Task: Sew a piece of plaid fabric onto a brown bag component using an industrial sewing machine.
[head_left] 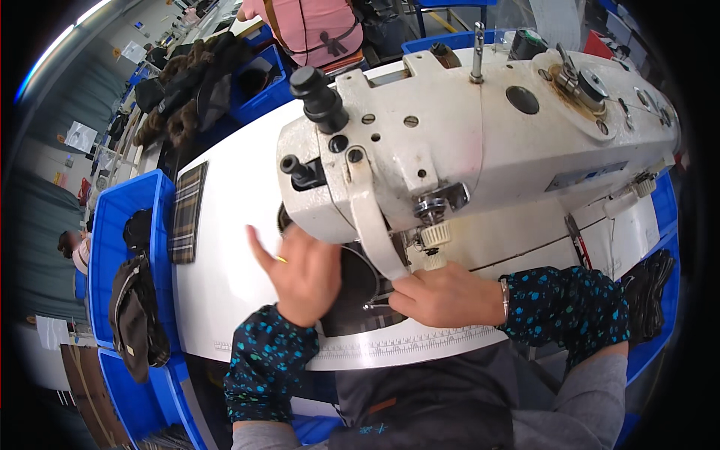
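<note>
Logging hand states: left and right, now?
Left hand: one finger extended, others partly hidden; grip cannot be told.
Right hand: curled by dark fabric; grip cannot be told.

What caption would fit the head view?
Left hand and right hand at a white sewing machine, dark fabric between them.

Ruler marks [420, 341] on white table [225, 300], blue lettering [373, 430] on dark apron [442, 397], label [586, 176] on sewing machine [465, 135], none readable

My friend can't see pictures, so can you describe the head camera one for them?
A person's left hand and right hand are close to dark cloth at a white sewing machine on a white table. Plaid cloth lies on the left, beside a blue bin holding dark fabric.
</note>
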A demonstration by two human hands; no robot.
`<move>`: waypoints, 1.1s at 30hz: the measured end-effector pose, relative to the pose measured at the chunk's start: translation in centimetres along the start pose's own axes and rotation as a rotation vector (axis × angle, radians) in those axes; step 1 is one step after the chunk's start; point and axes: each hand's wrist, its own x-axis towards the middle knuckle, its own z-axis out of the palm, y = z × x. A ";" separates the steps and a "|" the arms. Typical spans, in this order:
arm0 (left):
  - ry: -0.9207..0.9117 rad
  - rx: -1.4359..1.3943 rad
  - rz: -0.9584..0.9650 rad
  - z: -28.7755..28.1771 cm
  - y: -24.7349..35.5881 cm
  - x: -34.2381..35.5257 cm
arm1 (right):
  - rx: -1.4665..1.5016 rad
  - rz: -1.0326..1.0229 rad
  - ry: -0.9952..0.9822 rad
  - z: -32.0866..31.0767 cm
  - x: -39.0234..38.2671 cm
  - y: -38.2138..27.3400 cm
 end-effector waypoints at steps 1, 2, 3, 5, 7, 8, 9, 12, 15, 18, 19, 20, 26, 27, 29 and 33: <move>-0.119 -0.207 0.083 -0.4 0.5 -1.4 | -0.014 0.017 -0.003 -0.1 0.1 0.0; -0.169 -0.430 0.251 -0.8 1.0 -1.4 | -0.019 0.018 -0.003 0.0 -0.1 0.0; -0.047 -0.567 0.370 -0.7 2.1 -1.4 | -0.027 0.028 0.058 0.2 -0.3 0.0; -0.165 -0.709 0.313 -0.7 3.5 -2.3 | -0.030 0.028 0.124 0.4 -0.4 0.3; -0.198 -0.772 0.216 -0.4 4.2 -2.5 | -0.055 -0.092 0.124 0.2 -0.5 0.9; -0.250 -0.708 0.196 -0.5 4.4 -2.1 | -0.058 -0.091 0.124 0.2 -0.5 0.8; -0.302 -0.644 0.176 -0.5 4.5 -1.9 | -0.051 -0.082 0.138 0.2 -0.4 0.7; -0.234 -0.346 0.229 -0.4 4.4 -2.1 | -0.092 -0.074 0.154 -0.2 -0.1 0.6; -0.221 -0.147 0.273 -0.6 3.4 -2.2 | -0.153 -0.063 0.130 -0.6 -0.2 0.6; -0.173 -0.057 0.256 -1.0 3.3 -1.9 | -0.171 -0.050 0.101 -0.9 -0.2 0.6; -0.145 -0.104 0.246 -1.1 3.1 -2.0 | -0.175 -0.038 0.093 -1.0 -0.2 0.6; -0.117 -0.150 0.235 -1.3 2.8 -2.1 | -0.174 -0.039 0.092 -1.1 -0.2 0.5; 0.025 -0.098 0.361 -1.7 1.8 -2.2 | -0.184 0.004 0.179 -0.4 -0.3 0.4; 0.070 -0.086 0.358 -1.7 2.0 -2.0 | -0.231 0.018 0.203 -0.1 -0.4 0.6; 0.116 -0.029 0.359 -2.0 2.1 -2.0 | -0.281 0.038 0.224 -0.1 -0.5 0.7; -0.001 -0.047 0.339 -2.9 1.9 -0.8 | -0.338 0.045 0.244 -0.8 -0.3 0.7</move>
